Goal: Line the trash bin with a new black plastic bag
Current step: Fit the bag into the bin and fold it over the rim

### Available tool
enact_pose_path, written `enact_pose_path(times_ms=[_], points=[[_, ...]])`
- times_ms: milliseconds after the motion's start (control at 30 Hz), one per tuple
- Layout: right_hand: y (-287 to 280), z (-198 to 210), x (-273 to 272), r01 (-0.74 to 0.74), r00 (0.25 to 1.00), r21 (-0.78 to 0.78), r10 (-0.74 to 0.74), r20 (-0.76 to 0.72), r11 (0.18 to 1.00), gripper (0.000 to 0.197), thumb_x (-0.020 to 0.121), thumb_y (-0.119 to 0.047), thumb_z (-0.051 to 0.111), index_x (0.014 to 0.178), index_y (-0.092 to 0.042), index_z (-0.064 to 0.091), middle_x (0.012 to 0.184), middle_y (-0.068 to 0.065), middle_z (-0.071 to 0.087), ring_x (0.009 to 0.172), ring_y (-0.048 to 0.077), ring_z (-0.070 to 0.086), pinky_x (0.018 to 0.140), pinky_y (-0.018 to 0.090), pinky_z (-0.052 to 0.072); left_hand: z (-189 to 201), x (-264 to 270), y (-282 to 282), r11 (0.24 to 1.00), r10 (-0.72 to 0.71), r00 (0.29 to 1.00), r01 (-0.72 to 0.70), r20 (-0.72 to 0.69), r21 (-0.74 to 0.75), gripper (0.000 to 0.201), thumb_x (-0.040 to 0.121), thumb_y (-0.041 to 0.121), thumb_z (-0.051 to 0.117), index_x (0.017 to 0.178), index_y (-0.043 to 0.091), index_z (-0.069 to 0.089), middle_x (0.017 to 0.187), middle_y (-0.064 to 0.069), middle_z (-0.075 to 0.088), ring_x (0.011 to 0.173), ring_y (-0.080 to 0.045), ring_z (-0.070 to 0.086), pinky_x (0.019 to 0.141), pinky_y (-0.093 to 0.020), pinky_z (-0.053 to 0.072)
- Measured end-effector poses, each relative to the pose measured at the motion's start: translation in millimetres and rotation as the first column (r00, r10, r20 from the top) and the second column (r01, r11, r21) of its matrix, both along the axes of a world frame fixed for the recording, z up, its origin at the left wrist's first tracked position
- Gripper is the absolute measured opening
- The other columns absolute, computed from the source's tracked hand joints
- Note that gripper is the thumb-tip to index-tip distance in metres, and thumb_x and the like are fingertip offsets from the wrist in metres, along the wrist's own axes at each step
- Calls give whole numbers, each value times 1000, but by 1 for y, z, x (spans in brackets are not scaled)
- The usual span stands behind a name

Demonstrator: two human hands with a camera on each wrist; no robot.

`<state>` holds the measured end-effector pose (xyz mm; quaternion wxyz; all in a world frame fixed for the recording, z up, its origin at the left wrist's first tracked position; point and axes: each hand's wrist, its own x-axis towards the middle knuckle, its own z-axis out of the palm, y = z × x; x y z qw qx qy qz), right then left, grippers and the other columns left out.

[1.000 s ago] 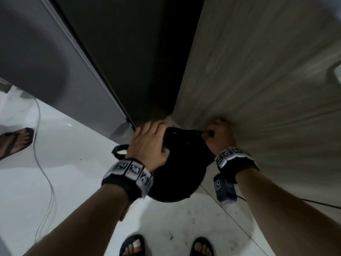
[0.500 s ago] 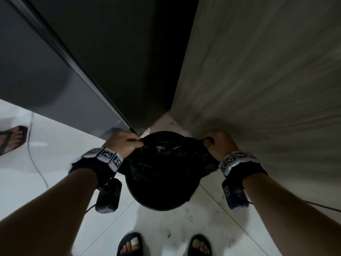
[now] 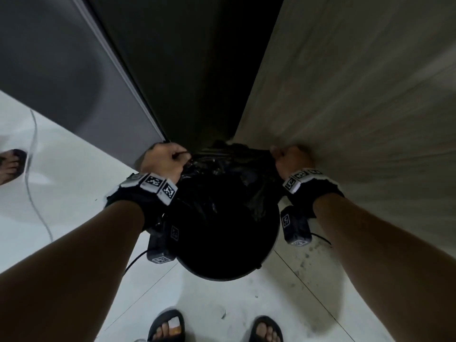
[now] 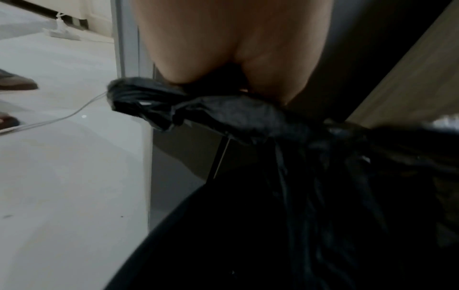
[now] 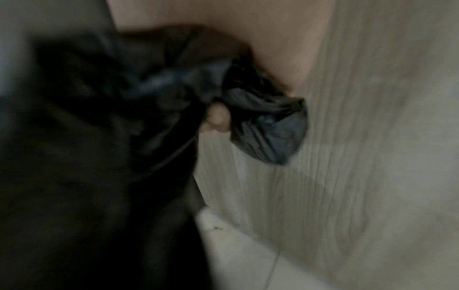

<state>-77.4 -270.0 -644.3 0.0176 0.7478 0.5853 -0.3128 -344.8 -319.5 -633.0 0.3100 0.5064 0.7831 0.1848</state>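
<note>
- Floor [image 3: 74,193] of pale tile was seen under everything, with a dark cabinet face [image 3: 61,70] on the left and a wood-grain panel [image 3: 357,107] on the right closing into a narrow corner.
- Into that corner the trash bin [image 3: 222,255], round and black, was set upright on the floor, its far rim close to both walls; open room was left only on the near side, toward the sandalled feet [image 3: 167,327].
- Over the bin's mouth the black plastic bag [image 3: 229,174] was stretched side to side, its long axis running from one hand to the other, with its body hanging down into the bin.
- One bunched edge of the bag [image 4: 149,106] was gripped in the closed fingers of the left hand [image 3: 165,161], just beside the cabinet's corner.
- The opposite bunched edge [image 5: 268,125] was gripped in the right hand [image 3: 291,161], which was pressed almost against the wood-grain panel; one fingertip [image 5: 218,117] showed through the plastic.
- The rim was judged to lie just below both hands, so each edge could be drawn down and outward; the right hand seemed to have the least room.
- A thin cable [image 3: 34,183] lay on the floor well to the left.
</note>
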Motion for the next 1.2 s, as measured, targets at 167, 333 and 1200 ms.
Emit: enact_pose_path(times_ms=[167, 333, 1200], points=[[3, -41, 16, -220, 955, -171, 248, 164, 960, 28, 91, -27, 51, 96, -3, 67, 105, 17, 66, 82, 32, 60, 71, 35, 49, -44, -1, -1, 955, -93, 989, 57, -113, -290, 27, 90, 17, 52, 108, 10, 71, 116, -15, 68, 110, -34, 61, 87, -34, 45], [-44, -53, 26, -207, 975, -302, 222, 16, 931, 33, 92, -11, 52, 124, -2, 55, 133, 20, 53, 112, 32, 54, 86, 30, 43, -53, -16, -22, 978, -80, 994, 92, 70, -187, 37, 75, -4, 57, 62, 31, 62, 76, -1, 65, 83, -24, 64, 65, -18, 47], [-173, -9, 37, 170, 932, -99, -193, -306, 980, 27, 89, -41, 53, 89, -17, 63, 90, 14, 70, 88, 32, 65, 79, 45, 51, -4, -25, -135, 959, -279, 944, 283, -179, 1, 21, 82, 19, 54, 92, 12, 71, 101, -11, 71, 86, -37, 68, 72, -43, 55]])
